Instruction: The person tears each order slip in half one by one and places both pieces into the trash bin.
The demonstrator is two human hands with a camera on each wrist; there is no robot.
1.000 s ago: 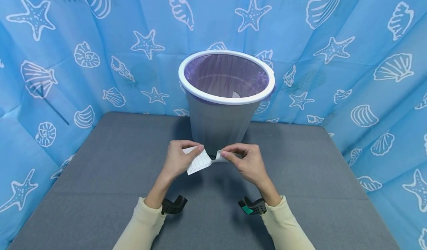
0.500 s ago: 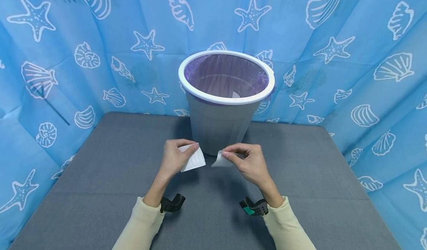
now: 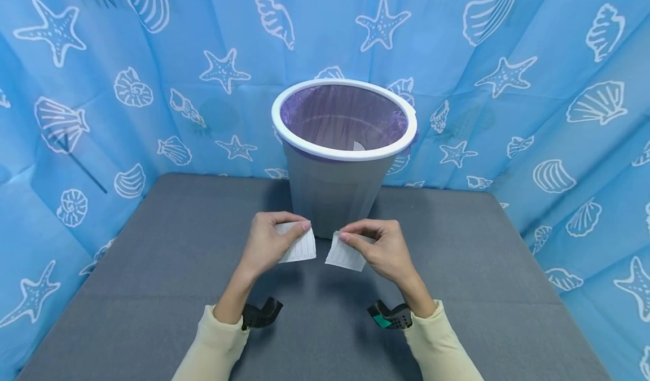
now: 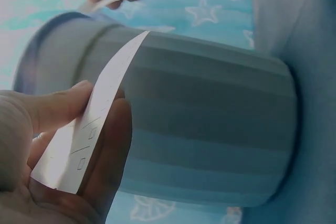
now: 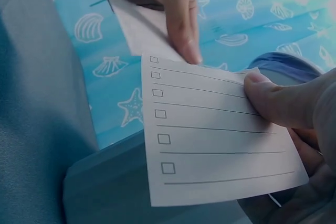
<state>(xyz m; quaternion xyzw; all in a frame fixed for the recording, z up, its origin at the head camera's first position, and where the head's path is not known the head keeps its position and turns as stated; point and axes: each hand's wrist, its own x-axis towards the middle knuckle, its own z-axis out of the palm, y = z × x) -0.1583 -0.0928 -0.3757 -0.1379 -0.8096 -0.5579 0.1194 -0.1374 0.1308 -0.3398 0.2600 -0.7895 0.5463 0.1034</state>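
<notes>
My left hand [image 3: 269, 240] pinches a white piece of lined paper [image 3: 302, 249] between thumb and fingers. Opposite it, my right hand [image 3: 378, 248] pinches a second paper piece [image 3: 345, 255]; a narrow gap parts the two. In the right wrist view this right piece [image 5: 210, 140] shows ruled lines with a column of small checkbox squares. The left wrist view has the left piece [image 4: 100, 114] nearly edge-on, with a few printed squares. Both hands are just in front of a grey trash can [image 3: 335, 189], below its white rim.
A purple liner [image 3: 345, 110] lines the trash can, with a small white scrap [image 3: 359, 145] visible inside. The can stands on a grey cloth-covered table [image 3: 203, 211]. Behind and beside it hangs a blue curtain [image 3: 223, 25] with shells and starfish.
One second ago the paper still joined both hands at a narrow strip. It has torn into two separate pieces, one in each hand. The right piece now hangs flatter toward the camera.
</notes>
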